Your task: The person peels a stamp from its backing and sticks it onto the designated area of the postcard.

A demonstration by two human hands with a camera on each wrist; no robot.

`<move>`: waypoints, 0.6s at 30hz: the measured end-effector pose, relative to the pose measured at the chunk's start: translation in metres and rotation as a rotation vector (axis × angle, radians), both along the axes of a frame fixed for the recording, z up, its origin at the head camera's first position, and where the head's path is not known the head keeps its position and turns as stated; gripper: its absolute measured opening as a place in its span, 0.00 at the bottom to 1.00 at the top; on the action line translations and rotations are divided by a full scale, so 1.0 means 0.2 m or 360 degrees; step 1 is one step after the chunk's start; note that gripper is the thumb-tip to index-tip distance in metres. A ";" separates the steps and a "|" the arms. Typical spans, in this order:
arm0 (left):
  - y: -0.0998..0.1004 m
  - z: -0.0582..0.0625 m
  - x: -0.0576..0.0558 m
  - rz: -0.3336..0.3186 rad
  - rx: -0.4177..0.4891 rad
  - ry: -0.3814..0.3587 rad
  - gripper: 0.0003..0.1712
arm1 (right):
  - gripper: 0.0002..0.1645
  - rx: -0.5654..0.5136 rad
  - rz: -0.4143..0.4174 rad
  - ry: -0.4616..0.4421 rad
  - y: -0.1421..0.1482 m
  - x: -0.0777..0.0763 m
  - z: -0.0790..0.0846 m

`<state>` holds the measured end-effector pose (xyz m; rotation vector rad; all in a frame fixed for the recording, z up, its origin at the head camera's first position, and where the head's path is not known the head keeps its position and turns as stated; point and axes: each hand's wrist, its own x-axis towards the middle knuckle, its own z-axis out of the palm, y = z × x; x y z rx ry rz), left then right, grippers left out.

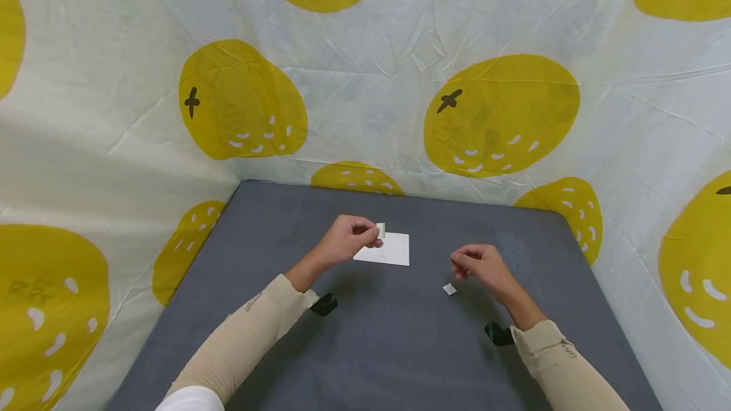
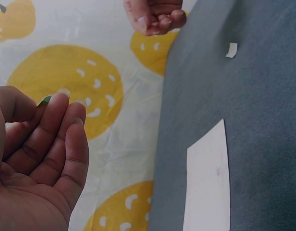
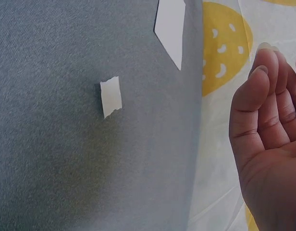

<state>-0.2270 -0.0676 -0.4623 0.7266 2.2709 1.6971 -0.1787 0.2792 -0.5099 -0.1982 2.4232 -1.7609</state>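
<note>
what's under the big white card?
The white card lies on the grey tabletop, which shows around it. Anything between card and tabletop is covered and can't be seen.

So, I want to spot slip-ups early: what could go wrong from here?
The small strip pinched in the left hand could slip or bend. The loose white scrap on the table might get nudged by the right hand near it. The white card lies unheld, so it may shift if touched.
</note>
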 end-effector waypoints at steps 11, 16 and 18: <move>0.02 0.00 0.02 -0.0051 0.0013 -0.0013 0.15 | 0.11 -0.0145 0.0059 0.0108 -0.05 0.00 0.00; 0.04 0.01 0.03 -0.0080 0.0019 -0.0005 0.14 | 0.04 -0.0213 0.0098 0.0168 -0.09 -0.01 0.01; 0.04 0.01 0.03 -0.0097 0.0021 -0.0003 0.14 | 0.04 -0.0216 0.0114 0.0191 -0.12 -0.01 0.01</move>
